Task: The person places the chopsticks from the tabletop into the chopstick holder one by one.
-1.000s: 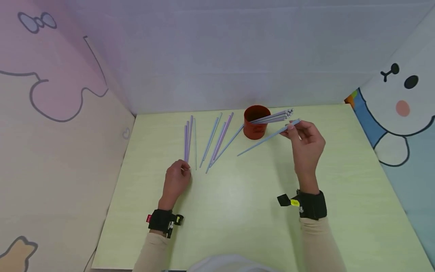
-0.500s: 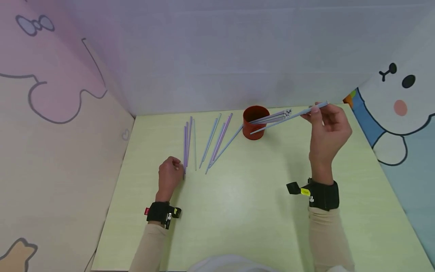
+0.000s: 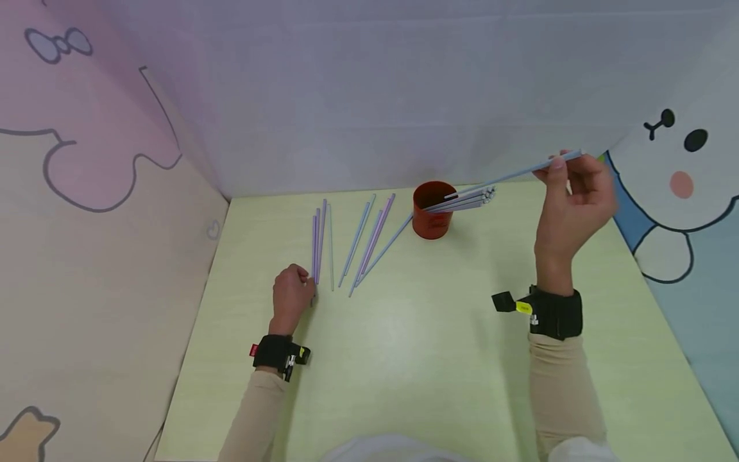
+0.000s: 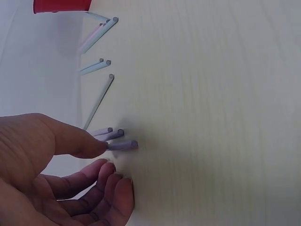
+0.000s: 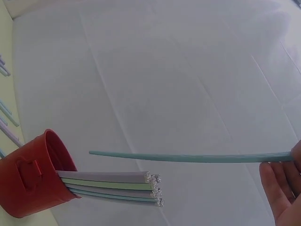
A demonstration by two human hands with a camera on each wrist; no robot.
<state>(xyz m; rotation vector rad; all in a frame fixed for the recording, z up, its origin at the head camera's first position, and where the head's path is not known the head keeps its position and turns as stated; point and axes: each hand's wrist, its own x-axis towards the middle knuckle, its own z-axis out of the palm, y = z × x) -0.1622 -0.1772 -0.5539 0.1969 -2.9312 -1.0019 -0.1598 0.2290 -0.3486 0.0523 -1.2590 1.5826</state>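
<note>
My right hand (image 3: pixel 574 205) pinches a pale blue chopstick (image 5: pixel 197 158) by its thick end. Its thin tip points left, above the red cup (image 3: pixel 432 221), apart from the chopsticks (image 3: pixel 462 200) leaning out of that cup with their thick ends to the right. On the table, my left hand (image 3: pixel 292 292) lies beside several purple chopsticks (image 3: pixel 319 244). In the left wrist view its thumb (image 4: pixel 89 147) overlaps the nearest purple chopstick (image 4: pixel 123 145); the fingers are bent below, with a gap to the thumb. Whether the thumb presses on it is hard to tell.
A pale green chopstick (image 3: pixel 331 247) lies right of the purple ones. Further right, blue chopsticks (image 3: pixel 355 240) and pink-purple chopsticks (image 3: pixel 378 234) lie slanted, with another blue chopstick (image 3: pixel 385 249) reaching the cup's base. A pale wall (image 3: pixel 346 96) rises behind the table (image 3: pixel 404 359).
My right hand has moved right and up, carrying the blue chopstick from in front of the cup to above it. The left hand has drawn slightly left, baring the lower ends of the purple chopsticks.
</note>
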